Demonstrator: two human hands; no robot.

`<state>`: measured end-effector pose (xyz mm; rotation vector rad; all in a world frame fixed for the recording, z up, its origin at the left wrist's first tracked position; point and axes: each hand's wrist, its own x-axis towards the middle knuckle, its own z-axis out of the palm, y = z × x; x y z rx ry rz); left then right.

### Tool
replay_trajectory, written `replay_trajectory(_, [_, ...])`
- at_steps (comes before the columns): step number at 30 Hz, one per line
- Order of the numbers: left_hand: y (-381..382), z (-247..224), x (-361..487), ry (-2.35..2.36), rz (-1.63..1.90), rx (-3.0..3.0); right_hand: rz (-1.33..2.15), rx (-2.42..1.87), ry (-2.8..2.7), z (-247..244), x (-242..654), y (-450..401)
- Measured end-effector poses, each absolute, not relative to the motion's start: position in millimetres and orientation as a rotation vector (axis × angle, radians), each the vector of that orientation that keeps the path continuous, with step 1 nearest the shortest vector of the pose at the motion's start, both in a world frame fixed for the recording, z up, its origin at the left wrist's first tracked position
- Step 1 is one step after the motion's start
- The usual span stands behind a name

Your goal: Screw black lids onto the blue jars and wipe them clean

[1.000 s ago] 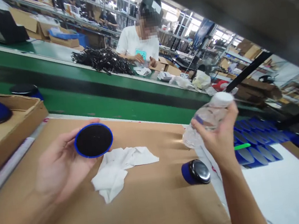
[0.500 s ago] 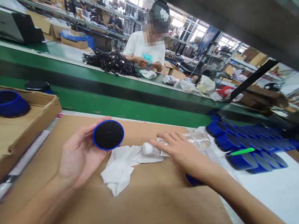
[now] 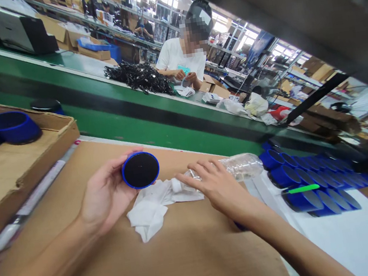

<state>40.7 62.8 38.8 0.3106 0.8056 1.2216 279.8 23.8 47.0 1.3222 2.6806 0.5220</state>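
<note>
On the brown cardboard sheet (image 3: 201,259) laid over the workbench, the left hand (image 3: 106,197) holds up a round disc (image 3: 140,170) with a blue rim, its black face turned up. The left fingers (image 3: 119,163) curl closed around the disc's edge. Just to the right, a clear plastic bottle (image 3: 239,167) lies on its side, its white cap (image 3: 176,185) pointing left and resting on a crumpled white cloth (image 3: 151,211). The right hand (image 3: 216,187) lies over the bottle, its fingers (image 3: 202,172) spread across the top; I cannot tell if they grip it. Blue cups (image 3: 302,199) lie in rows beyond the right hand. At the left, blue bowls (image 3: 13,127) sit in a cardboard tray (image 3: 37,165). Across a green conveyor (image 3: 99,118), 1 co-worker (image 3: 182,60) works beside a heap of black cables (image 3: 139,78).
</note>
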Motion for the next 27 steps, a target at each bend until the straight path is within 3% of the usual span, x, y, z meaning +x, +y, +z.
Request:
replay_trajectory(12, [61.0,40.3,38.1,0.759,1.231,0.396,0.499,1.393,2.779,53.9,282.9,24.9])
replay_trajectory(22, [56.5,36.8,30.0,0.775,1.063,0.779,0.711,2.469,2.926,63.3,388.0,30.4])
replay_trajectory(27, [32.1,44.4,20.4,0.956,1.078,1.057,0.703,2.601,2.894,61.2,405.3,12.8])
